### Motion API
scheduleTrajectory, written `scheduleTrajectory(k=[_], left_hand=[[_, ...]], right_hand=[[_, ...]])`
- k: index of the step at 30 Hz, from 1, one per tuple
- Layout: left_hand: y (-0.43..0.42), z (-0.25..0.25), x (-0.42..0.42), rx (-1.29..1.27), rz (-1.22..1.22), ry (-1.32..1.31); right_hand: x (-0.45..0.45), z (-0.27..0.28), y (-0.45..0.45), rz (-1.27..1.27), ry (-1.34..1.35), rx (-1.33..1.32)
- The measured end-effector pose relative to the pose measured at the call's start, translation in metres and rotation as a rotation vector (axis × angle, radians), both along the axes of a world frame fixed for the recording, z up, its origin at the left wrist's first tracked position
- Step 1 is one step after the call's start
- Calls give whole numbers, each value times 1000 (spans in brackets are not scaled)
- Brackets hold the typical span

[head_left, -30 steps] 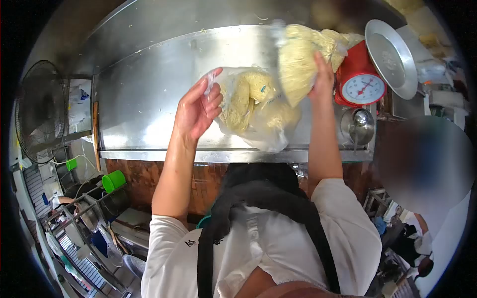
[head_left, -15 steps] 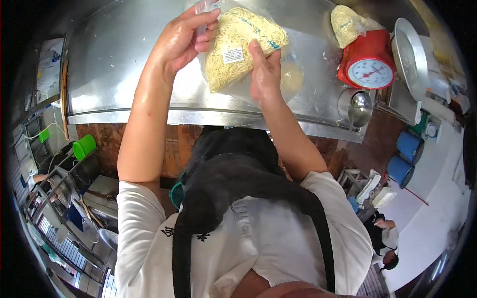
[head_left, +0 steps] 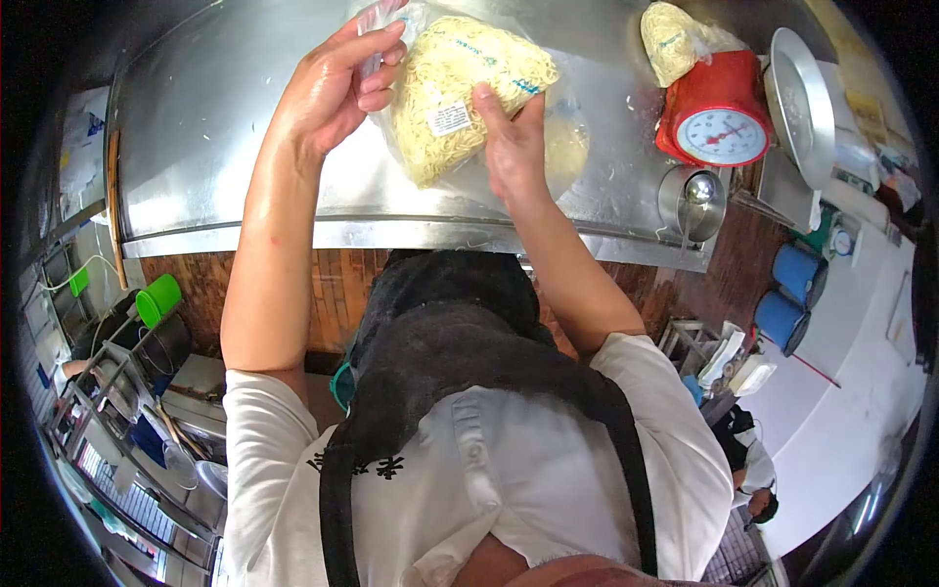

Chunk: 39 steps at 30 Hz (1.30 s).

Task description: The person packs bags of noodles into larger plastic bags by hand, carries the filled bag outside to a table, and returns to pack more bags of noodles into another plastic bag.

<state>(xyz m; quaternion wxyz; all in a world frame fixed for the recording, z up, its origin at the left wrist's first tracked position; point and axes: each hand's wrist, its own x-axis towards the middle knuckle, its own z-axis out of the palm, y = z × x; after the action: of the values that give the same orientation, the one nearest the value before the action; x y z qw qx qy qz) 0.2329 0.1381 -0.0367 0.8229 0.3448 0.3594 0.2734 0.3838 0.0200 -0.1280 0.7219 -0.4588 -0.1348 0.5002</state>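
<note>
A clear plastic bag of yellow noodles (head_left: 445, 78), with blue-green print and a white label, is held up tilted over the steel worktop (head_left: 215, 147). My left hand (head_left: 337, 83) is closed on the gathered, loose plastic at the bag's upper left. My right hand (head_left: 514, 137) grips the bag's right side, its thumb on the front and its other fingers mostly hidden behind. Below and right of the bag, a yellowish patch shows on the worktop; I cannot tell whether it is a reflection or another item.
Right of my hands stand a red dial scale (head_left: 719, 112) and a second noodle bag (head_left: 670, 44) beside it. A metal pan (head_left: 802, 108) leans behind the scale. A steel pot with a ladle (head_left: 693, 201) sits near the front edge. Another person (head_left: 748, 460) is at far right.
Both hands and the noodle bag have shifted slightly left in view, along with the whole scene. The grip of each hand looks the same.
</note>
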Motion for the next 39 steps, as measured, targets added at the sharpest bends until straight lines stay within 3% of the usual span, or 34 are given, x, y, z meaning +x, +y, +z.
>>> scheduleTrajectory(k=[6, 9, 13, 16, 18, 21, 24, 27, 28, 30, 32, 34, 35, 37, 38, 39], left_hand=[[-6, 10, 0, 1, -27, -1], [3, 1, -12, -52, -35, -109], [10, 1, -22, -95, 23, -151], [4, 2, -28, -103, -75, -191], [-5, 8, -21, -132, -111, -165], [-22, 18, -7, -84, -178, 53], [-51, 97, 9, 145, -93, 159], [-67, 130, 14, 180, -40, -5], [-65, 126, 14, 134, 17, -82], [-62, 104, 18, 107, 31, -11], [-68, 82, 19, 58, -6, 170], [-79, 79, 21, 40, -30, 257], [-81, 79, 16, 41, -8, 250], [-81, 79, 7, 164, -156, 608], [-80, 80, 2, 223, -238, 783], [-78, 77, -3, 246, -390, 929]], right_hand=[[6, 1, 9, 74, -48, 53], [37, 13, 25, 408, -867, -55], [89, 12, 13, 801, -1267, -83], [113, 77, -33, 1184, -1778, -332], [143, 66, -65, 1353, -1968, -496], [178, 85, -93, 1312, -1915, -291], [178, 202, -77, 1119, -1736, -235], [193, 208, -64, 939, -1775, -77], [199, 218, -50, 927, -1641, -286], [236, 160, -14, 394, -1728, -206], [274, 89, 43, -10, -1986, -633], [322, 28, 88, -97, -1961, -920], [353, -12, 103, 103, -1953, -1040], [407, -75, 111, 491, -1857, -1137], [418, -101, 115, 380, -1806, -1218], [403, -92, 109, 318, -1741, -1150]])
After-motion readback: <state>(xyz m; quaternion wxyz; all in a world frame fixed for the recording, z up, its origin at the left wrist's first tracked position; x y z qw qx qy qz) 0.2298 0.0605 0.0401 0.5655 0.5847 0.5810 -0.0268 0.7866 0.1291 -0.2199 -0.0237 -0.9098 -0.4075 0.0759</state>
